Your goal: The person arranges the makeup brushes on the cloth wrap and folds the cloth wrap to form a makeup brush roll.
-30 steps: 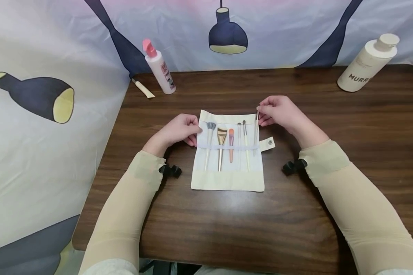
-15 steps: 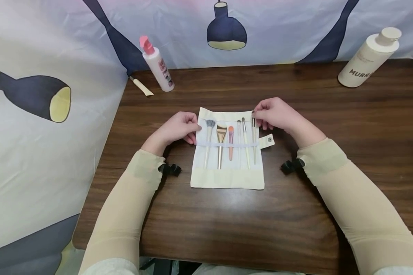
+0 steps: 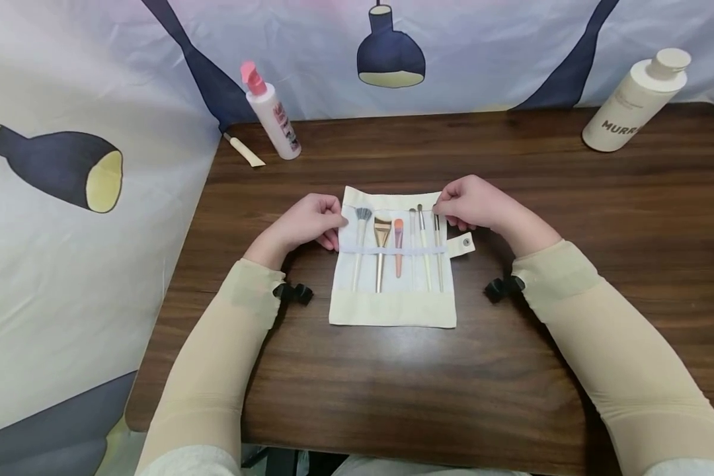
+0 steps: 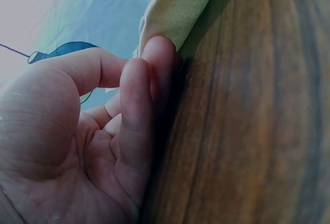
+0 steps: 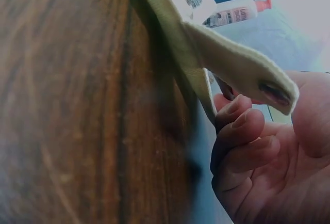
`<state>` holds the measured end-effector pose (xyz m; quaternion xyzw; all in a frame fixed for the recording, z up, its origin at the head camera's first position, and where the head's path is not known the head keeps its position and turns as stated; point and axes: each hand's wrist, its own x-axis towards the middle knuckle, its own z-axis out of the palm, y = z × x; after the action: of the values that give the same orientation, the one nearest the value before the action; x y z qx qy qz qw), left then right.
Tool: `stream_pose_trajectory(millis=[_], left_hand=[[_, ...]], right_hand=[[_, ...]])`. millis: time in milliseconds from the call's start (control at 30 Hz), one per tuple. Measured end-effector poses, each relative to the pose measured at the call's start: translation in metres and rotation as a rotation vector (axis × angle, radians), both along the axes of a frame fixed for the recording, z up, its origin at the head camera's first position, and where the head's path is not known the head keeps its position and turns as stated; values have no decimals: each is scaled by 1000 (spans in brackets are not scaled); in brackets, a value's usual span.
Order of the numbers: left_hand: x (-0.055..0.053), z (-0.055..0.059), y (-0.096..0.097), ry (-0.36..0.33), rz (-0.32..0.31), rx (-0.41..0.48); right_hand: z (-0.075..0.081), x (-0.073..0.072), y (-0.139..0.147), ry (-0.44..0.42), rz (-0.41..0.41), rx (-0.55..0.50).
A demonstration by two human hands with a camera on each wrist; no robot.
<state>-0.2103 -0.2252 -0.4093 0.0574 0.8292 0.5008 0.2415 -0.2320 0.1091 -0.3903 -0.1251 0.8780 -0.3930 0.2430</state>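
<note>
A cream brush roll [image 3: 393, 309] lies unrolled on the table, with several makeup brushes tucked under its white elastic band. My left hand [image 3: 309, 221] pinches the roll's left edge near the top; in the left wrist view its fingertips meet on the cream fabric [image 4: 178, 15]. At the opposite side, my right hand [image 3: 475, 201] pinches the upper end of a thin makeup brush [image 3: 439, 264], the rightmost one, which runs down under the band. The snap strap [image 3: 461, 244] sticks out to the right below that hand and covers part of its fingers in the right wrist view.
A white pump bottle with a pink top [image 3: 275, 125] stands at the back left, beside a cream-handled tool [image 3: 245, 152]. A large white bottle [image 3: 636, 102] stands at the back right. Behind the wooden table [image 3: 363, 390] hangs a lamp-print cloth [image 3: 309, 59].
My right hand has moved left and toward me, sliding the thin makeup brush further down under the band. The left hand keeps its pinch on the roll's edge. The head view has shifted slightly.
</note>
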Motion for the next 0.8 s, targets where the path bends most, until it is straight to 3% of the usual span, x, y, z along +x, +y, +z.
stream_pose_trajectory(millis=[400, 633, 800], left_hand=[[0, -2, -1, -2, 6, 6], [-3, -5, 8, -31, -41, 15], [-1, 1, -2, -38, -22, 11]], right_hand=[[5, -3, 5, 43, 45, 48], [15, 15, 20, 108, 53, 80], [15, 32, 24, 202, 110, 160]])
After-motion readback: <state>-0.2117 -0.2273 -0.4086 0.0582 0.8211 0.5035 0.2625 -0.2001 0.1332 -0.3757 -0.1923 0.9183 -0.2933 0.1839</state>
